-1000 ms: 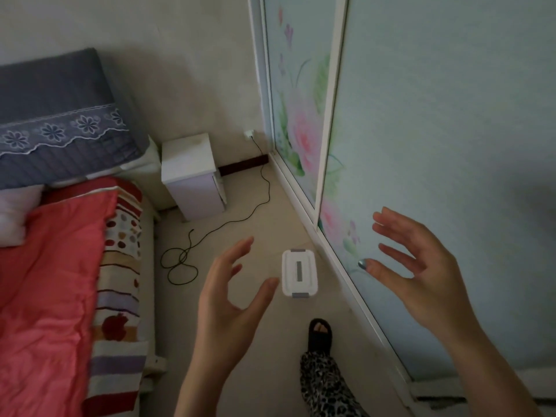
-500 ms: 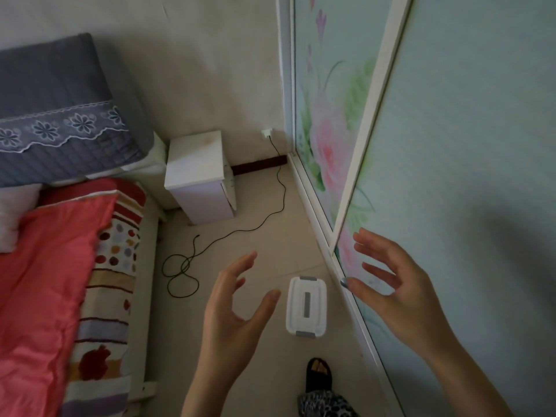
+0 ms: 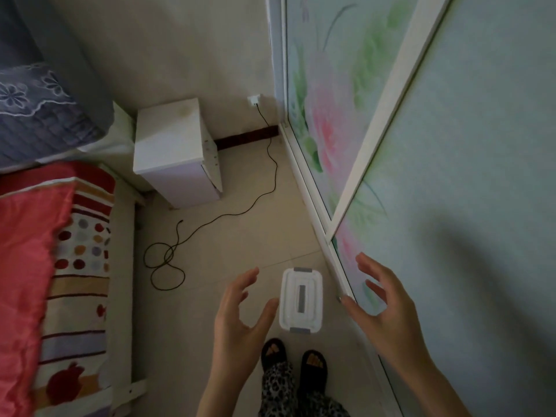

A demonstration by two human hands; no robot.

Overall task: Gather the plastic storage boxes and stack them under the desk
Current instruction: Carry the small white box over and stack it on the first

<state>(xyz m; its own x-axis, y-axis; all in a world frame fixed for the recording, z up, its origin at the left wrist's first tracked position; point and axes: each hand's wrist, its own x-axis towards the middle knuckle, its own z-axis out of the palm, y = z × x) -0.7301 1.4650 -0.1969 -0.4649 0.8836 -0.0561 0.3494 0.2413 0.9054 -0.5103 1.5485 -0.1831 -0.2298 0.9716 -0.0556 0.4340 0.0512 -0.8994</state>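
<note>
A small white plastic storage box (image 3: 301, 300) with grey clips and a grey handle on its lid sits on the tiled floor just in front of my feet. My left hand (image 3: 240, 320) hovers to its left, fingers spread, holding nothing. My right hand (image 3: 385, 308) hovers to its right, fingers apart and empty, close to the wardrobe door. Both hands are above the box and apart from it. No desk is in view.
A sliding wardrobe door (image 3: 451, 145) with a flower print runs along the right. A white bedside cabinet (image 3: 174, 152) stands at the back, a black cable (image 3: 210, 224) trails over the floor, and a bed (image 3: 45, 266) with a red cover fills the left.
I have stepped closer: the box now lies lower in view, right before both feet. Both hands have come lower and nearer to the box's sides.
</note>
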